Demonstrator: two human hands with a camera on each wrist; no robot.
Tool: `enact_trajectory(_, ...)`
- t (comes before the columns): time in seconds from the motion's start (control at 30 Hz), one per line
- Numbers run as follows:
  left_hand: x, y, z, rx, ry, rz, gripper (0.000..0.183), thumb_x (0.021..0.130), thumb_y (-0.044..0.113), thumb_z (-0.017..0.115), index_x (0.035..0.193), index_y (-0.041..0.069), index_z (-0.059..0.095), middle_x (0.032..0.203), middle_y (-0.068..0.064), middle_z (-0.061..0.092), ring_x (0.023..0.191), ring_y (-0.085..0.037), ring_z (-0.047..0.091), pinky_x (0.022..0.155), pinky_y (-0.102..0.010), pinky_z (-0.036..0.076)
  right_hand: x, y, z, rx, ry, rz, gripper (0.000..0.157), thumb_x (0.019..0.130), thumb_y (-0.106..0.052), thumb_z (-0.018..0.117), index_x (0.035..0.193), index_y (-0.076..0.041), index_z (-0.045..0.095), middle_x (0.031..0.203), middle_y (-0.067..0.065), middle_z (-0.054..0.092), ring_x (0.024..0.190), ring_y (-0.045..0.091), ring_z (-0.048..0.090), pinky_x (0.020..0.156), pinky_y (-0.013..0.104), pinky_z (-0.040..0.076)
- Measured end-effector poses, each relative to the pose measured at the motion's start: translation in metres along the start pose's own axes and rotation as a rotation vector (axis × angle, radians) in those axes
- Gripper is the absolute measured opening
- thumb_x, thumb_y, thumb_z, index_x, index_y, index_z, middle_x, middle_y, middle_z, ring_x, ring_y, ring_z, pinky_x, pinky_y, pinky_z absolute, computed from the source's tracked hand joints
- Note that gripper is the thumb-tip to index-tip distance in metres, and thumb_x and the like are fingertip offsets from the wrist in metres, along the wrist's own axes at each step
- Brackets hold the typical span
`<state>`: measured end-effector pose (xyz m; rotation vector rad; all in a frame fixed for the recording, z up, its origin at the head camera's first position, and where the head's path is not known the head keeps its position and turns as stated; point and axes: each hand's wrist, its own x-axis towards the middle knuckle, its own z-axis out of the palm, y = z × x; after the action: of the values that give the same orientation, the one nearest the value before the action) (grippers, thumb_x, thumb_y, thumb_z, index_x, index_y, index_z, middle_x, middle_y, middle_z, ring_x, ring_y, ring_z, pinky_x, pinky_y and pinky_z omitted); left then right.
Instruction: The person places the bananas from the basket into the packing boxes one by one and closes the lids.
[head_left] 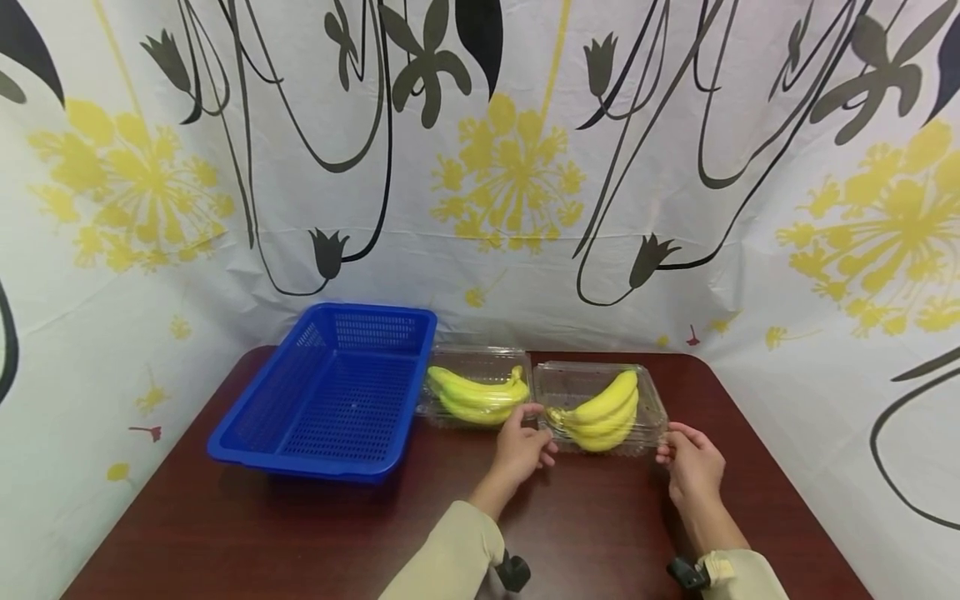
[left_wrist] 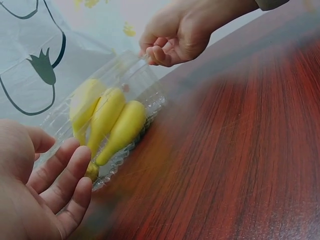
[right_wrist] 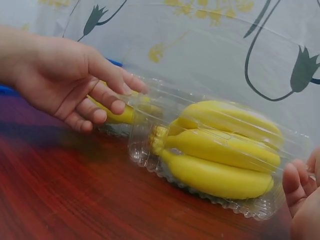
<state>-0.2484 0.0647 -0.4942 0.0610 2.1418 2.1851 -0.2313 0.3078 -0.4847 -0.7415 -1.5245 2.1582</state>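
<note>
A clear plastic clamshell box (head_left: 553, 377) on the table holds a bunch of yellow bananas (head_left: 606, 417), stems toward the left. My right hand (head_left: 696, 467) pinches the box's right front corner between thumb and curled fingers. At the opposite end, my left hand (head_left: 517, 450) has loosely spread fingers; in the left wrist view its fingertips (left_wrist: 80, 160) stand right by the box's stem end, around nothing. Left of this box, a second clear box (head_left: 480, 355) contains greener yellow bananas (head_left: 476, 398), partly behind my left hand in the right wrist view.
A blue plastic basket (head_left: 322, 463) with slotted walls and floor stands on the left of the dark red wooden table (head_left: 585, 533). Behind the table hangs a white cloth (head_left: 405, 275) with flower prints, which also runs along both sides.
</note>
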Motion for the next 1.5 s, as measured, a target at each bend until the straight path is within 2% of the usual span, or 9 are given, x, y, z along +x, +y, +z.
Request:
enact_trajectory(0.13,0.000,0.000,-0.001,0.007,-0.006,0.008,0.040,0.087,0.000,0.062,0.124,0.013,0.055,0.064,-0.006,0.066,0.046,-0.017,0.059,0.047,-0.033,0.051,-0.001,0.000,-0.002,-0.052,-0.028,-0.015,0.012,0.089,0.004,0.059,0.095,-0.005,0.064,0.068,0.001,0.061,0.051,0.009,0.058,0.046,0.023,0.051)
enact_trajectory(0.37,0.001,0.000,-0.001,0.013,-0.008,0.001,0.040,0.087,0.000,0.062,0.124,0.013,0.055,0.064,-0.006,0.066,0.046,-0.017,0.059,0.047,-0.031,0.050,-0.001,0.000,-0.003,-0.102,-0.021,-0.042,0.014,0.089,0.004,0.059,0.101,-0.003,0.061,0.070,0.000,0.060,0.051,0.009,0.059,0.045,0.022,0.050)
enact_trajectory(0.73,-0.005,0.005,-0.003,0.093,-0.004,0.071,0.039,0.093,0.008,0.062,0.131,0.010,0.054,0.065,-0.002,0.065,0.050,-0.021,0.062,0.055,-0.046,0.055,-0.005,-0.004,-0.003,-0.173,-0.013,-0.088,0.019,0.090,-0.001,0.060,0.109,-0.001,0.060,0.073,-0.006,0.062,0.050,0.008,0.059,0.040,0.021,0.045)
enact_trajectory(0.93,-0.008,0.006,-0.008,0.166,0.017,0.108,0.040,0.093,0.013,0.065,0.131,0.010,0.056,0.065,-0.001,0.064,0.048,-0.021,0.061,0.048,-0.033,0.051,-0.006,-0.008,-0.007,-0.374,0.038,-0.162,0.024,0.090,-0.007,0.062,0.114,-0.003,0.060,0.073,-0.013,0.060,0.055,0.008,0.059,0.041,0.023,0.043)
enact_trajectory(1.07,-0.010,0.009,-0.014,0.215,0.040,0.129,0.039,0.092,0.013,0.065,0.130,0.009,0.057,0.066,-0.002,0.063,0.047,-0.019,0.058,0.045,-0.029,0.048,-0.006,-0.009,-0.009,-0.548,0.096,-0.266,0.028,0.089,-0.010,0.063,0.118,-0.008,0.060,0.078,-0.009,0.056,0.065,0.009,0.055,0.050,0.023,0.043)
enact_trajectory(1.2,-0.014,0.015,-0.023,0.241,0.042,0.157,0.037,0.093,0.014,0.065,0.129,0.009,0.058,0.069,-0.003,0.062,0.051,-0.025,0.060,0.047,-0.029,0.048,-0.009,-0.011,-0.007,-0.633,0.137,-0.423,0.033,0.086,-0.006,0.063,0.119,-0.009,0.063,0.089,0.001,0.055,0.075,0.005,0.046,0.065,0.023,0.038)
enact_trajectory(1.33,-0.018,0.022,-0.033,0.242,0.041,0.190,0.036,0.094,0.016,0.064,0.129,0.011,0.059,0.074,0.000,0.060,0.062,-0.031,0.063,0.052,-0.029,0.049,-0.015,-0.015,-0.005,-0.660,0.106,-0.620,0.033,0.083,0.000,0.063,0.116,-0.005,0.064,0.098,0.010,0.059,0.078,-0.004,0.045,0.070,0.021,0.036)
enact_trajectory(1.4,-0.021,0.025,-0.038,0.256,0.049,0.204,0.035,0.094,0.019,0.064,0.127,0.012,0.060,0.078,0.003,0.060,0.064,-0.026,0.063,0.055,-0.029,0.049,-0.018,-0.017,-0.003,-0.679,0.077,-0.711,0.033,0.082,0.002,0.064,0.115,-0.003,0.065,0.098,0.012,0.060,0.078,-0.006,0.046,0.070,0.019,0.036)
enact_trajectory(1.5,-0.025,0.030,-0.048,0.290,0.063,0.235,0.034,0.093,0.022,0.065,0.125,0.013,0.062,0.084,0.004,0.062,0.068,-0.016,0.061,0.059,-0.029,0.050,-0.023,-0.019,-0.002,-0.707,0.027,-0.809,0.034,0.081,0.004,0.065,0.115,-0.002,0.064,0.097,0.012,0.060,0.080,0.001,0.051,0.068,0.019,0.036)
